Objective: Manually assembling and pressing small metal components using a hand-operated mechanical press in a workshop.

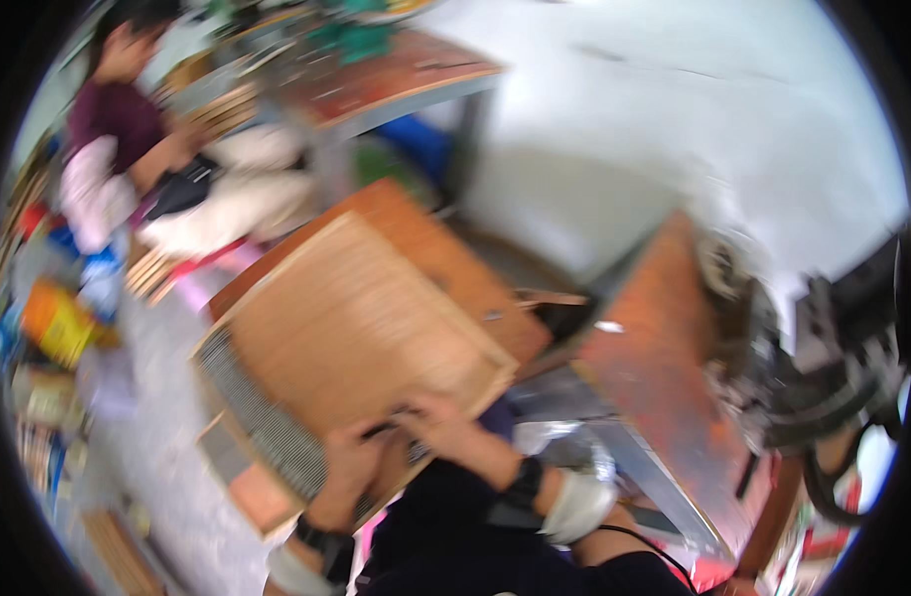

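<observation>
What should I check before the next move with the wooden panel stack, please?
1. Left hand on the near edge of the wooden panel stack: ok.
2. Right hand on the same edge: ok.
3. Firmness of both grips: cannot tell, picture blurred.
4. Stack lying flat on its support: cannot tell.
5. Seated person apart from the stack: ok.
6. Orange workbench close on the right, little room there: not ok.

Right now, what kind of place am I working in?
Probably a small craft workshop. Your left hand and right hand grip the near edge of a ribbed wooden board, a worn orange workbench carries dark machinery, and another person sits working by a cluttered table.
</observation>
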A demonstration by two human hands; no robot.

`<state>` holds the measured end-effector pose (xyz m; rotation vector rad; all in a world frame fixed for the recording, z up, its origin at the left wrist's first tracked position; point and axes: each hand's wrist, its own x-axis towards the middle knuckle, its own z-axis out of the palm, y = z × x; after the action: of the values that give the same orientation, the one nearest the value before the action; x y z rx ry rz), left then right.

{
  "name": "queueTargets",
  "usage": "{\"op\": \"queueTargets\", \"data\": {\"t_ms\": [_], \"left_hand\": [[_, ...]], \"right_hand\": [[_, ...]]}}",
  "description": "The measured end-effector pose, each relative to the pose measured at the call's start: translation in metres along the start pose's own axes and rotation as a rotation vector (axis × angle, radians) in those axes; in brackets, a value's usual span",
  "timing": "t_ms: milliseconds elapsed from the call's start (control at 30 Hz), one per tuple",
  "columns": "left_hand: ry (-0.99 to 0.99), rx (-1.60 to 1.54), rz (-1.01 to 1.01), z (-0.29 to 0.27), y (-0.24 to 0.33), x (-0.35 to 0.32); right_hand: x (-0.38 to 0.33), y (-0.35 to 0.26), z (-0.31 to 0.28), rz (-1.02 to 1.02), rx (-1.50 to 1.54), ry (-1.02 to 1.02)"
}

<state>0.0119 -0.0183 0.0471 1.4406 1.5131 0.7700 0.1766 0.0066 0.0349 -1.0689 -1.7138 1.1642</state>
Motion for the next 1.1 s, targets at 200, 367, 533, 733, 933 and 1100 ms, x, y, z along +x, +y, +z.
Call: {"op": "queueTargets", "data": {"t_ms": [200,367,533,733,933,1100], "left_hand": [[0.091,-0.164,0.065,-0.005,-0.041,0.001],[0.078,-0.247,0.075,-0.006,-0.025,0.004],[0.011,-0.288,0.115,-0.006,0.013,-0.001],[-0.204,-0.347,0.128,0.019,0.049,-0.009],[-0.281,-0.303,0.214,0.034,0.077,-0.015],[-0.285,-0.487,0.127,0.037,0.047,-0.006]], "right_hand": [[-0.008,-0.057,-0.021,-0.102,-0.056,0.126],[-0.078,-0.119,-0.105,-0.371,-0.654,0.466],[-0.158,-0.108,-0.182,-0.047,-1.207,0.783],[-0.139,-0.113,-0.125,-0.350,-0.708,0.369],[-0.075,-0.067,-0.087,-0.134,-0.206,0.081],[-0.067,-0.042,-0.062,0.033,-0.081,0.098]]}}
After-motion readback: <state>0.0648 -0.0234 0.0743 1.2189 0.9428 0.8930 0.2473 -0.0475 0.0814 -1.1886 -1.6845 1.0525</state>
